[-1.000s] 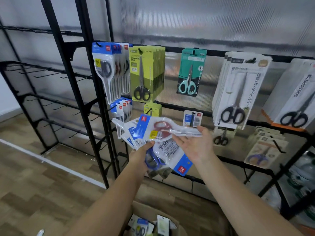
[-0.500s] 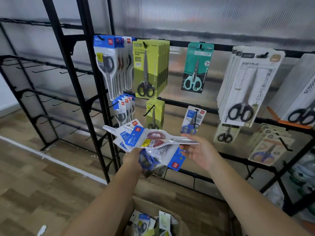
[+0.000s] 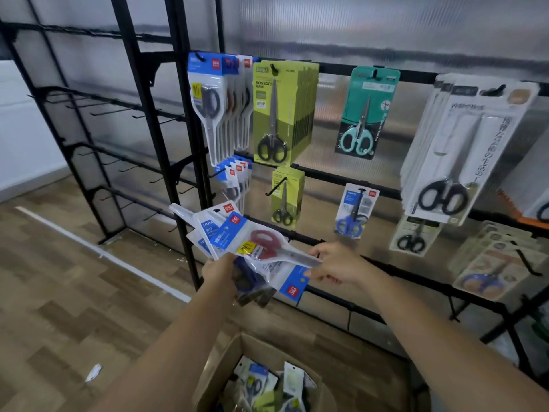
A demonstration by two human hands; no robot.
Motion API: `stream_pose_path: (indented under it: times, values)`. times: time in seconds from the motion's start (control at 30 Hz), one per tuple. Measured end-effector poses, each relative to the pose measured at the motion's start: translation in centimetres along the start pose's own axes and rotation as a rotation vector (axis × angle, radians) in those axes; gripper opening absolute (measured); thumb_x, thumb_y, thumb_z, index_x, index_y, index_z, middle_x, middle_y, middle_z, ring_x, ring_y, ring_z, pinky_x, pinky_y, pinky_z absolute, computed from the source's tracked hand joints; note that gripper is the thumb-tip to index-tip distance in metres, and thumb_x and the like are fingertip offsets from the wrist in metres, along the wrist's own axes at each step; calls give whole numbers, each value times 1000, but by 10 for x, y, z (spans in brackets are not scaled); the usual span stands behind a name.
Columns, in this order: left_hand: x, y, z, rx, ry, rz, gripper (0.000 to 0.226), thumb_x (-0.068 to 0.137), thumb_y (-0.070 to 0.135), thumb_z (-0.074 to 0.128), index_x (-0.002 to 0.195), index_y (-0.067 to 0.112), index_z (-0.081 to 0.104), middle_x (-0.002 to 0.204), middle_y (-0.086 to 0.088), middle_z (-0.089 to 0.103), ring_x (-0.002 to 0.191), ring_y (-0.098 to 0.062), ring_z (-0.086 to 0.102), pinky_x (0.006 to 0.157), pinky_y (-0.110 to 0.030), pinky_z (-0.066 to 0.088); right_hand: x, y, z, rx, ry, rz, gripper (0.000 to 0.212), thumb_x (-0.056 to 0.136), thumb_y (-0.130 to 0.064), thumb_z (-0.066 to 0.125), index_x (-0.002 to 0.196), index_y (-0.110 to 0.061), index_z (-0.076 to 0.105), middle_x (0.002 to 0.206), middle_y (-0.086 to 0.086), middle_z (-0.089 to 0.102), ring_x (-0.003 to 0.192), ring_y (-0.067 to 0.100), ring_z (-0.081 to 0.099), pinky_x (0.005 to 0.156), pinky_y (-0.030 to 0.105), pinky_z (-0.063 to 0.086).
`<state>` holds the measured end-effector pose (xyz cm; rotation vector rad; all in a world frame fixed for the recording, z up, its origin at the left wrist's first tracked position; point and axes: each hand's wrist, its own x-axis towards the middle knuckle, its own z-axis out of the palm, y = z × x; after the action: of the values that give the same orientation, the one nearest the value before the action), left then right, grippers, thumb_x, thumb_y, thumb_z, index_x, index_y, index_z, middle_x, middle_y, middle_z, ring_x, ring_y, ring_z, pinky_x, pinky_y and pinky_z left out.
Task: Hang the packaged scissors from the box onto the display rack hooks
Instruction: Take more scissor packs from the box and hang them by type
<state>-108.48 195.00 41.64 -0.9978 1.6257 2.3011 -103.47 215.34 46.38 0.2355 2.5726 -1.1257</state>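
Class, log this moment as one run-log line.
left hand: grips packet bundle | right hand: pinches red-scissors packet | box: below

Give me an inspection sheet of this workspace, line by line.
Surface: wooden floor, a paper scrap on it.
Job's things: black display rack partly stocked; bundle of packets in hand; open box holding more packets.
Clutter: nothing seen apart from the scrap.
Grippers: left hand grips the bundle; right hand pinches the red-handled scissors packet at its tip.
Cables: nothing seen.
Surroundings: ribbed translucent wall behind rack.
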Motion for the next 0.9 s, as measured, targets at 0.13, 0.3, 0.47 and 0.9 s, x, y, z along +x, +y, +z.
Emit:
stream_pose_path:
  times: [0.13,0.3,0.47,0.9]
  values:
    - [6,1,-4,1,-16,-3,24,87,2,59,102,15,45,90,-7,52,91,-29,53,79,-50,51,11,-8,21,17,46,-24,42,85,-58,52,98,-19,60,71,2,59,57,10,52,47,18,41]
    - [32,10,-12,32,-83,81,25,83,-5,59,75,16,48,75,-4,55,67,-19,54,60,-32,47,50,-33,62,285,118,-38,32,83,-36,68,85,-6,60,87,13,67,75,23,64,63,32,50]
    - [87,55,-45,-82,-175,106,20,79,-5,69,85,10,56,69,-1,65,56,-19,63,41,-24,48,98,-79,96,527,264,-16,11,78,-3,71,82,4,63,80,15,65,72,19,59,60,25,49]
    - [203,138,-124,-32,-227,88,26,73,-2,76,81,14,57,76,-1,66,63,-15,63,37,-21,48,201,-176,159,920,528,118,24,79,8,62,99,-5,63,95,10,61,89,24,56,84,37,45]
